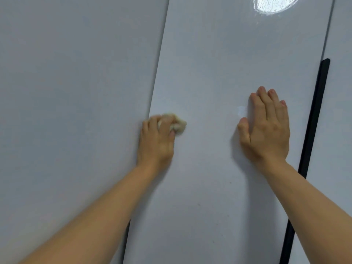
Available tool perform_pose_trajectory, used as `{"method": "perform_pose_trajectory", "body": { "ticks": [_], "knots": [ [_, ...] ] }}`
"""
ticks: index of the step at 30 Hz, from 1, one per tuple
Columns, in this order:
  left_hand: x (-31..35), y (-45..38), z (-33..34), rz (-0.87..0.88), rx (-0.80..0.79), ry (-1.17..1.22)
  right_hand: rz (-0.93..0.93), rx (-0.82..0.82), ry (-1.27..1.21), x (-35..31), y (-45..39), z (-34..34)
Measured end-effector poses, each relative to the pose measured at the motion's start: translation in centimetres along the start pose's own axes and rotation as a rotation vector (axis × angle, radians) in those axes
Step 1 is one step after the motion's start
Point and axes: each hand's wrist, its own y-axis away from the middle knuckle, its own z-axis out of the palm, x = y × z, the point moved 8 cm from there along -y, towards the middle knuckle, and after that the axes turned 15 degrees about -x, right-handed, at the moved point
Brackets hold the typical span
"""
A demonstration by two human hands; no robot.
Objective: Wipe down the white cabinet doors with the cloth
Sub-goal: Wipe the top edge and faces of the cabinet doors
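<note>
Bare forearms are reaching up to the middle door [209, 63]. Curled round the wadded cloth [178, 124], the left hand [156, 141] is pressing it near the door's left edge, cloth bulging past its fingertips. Fingers straight, the right hand [266, 126] is bracing flat beside the black handle [314, 119]. Wiping looks underway; next likely calls for sweeping rightward.

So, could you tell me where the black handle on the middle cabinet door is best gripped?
Grip the black handle along its upper stretch, coming from the right with curled fingers: it is a slim vertical strip on the door's right edge, just beyond the right hand, which is pressed flat against the door.
</note>
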Motion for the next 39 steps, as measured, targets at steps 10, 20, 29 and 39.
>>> {"method": "perform_pose_trajectory", "body": {
  "ticks": [10,20,29,39],
  "knots": [
    [3.0,7.8,3.6,0.093,-0.095,-0.056,0.004,0.018,-0.029,-0.5,-0.2,-0.3],
    [10.0,-2.7,2.8,0.145,-0.08,0.065,-0.045,-0.185,0.154,1.2,-0.2,-3.1],
    [11.3,10.1,7.1,0.677,-0.365,-0.063,0.334,-0.089,0.039,9.0,9.9,-4.5],
    [11.2,-1.8,1.3,0.19,-0.108,0.029,0.361,0.008,0.134,8.9,10.0,-2.6]
  ]
}}
